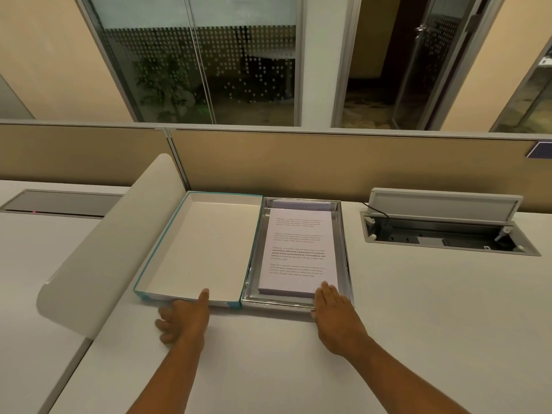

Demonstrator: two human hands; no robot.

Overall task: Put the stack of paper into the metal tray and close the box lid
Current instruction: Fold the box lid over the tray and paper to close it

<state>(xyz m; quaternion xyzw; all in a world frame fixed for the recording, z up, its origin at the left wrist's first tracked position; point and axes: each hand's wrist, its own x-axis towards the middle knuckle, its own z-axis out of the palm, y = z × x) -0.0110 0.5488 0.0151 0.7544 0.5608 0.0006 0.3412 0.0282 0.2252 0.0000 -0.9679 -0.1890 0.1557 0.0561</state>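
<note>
A stack of printed white paper (298, 252) lies flat inside the shiny metal tray (343, 249) at the middle of the desk. The box lid (203, 249), white inside with a teal rim, lies open and flat against the tray's left side. My right hand (331, 312) rests flat over the tray's near right corner, fingertips touching the near edge of the paper. My left hand (185, 318) is at the lid's near edge, thumb over the rim and fingers curled under it.
A curved white divider panel (101, 249) stands just left of the lid. An open cable hatch (442, 231) with sockets sits in the desk to the right. A tan partition wall (328, 162) runs along the back. White desk surface (418, 309) stretches around the tray.
</note>
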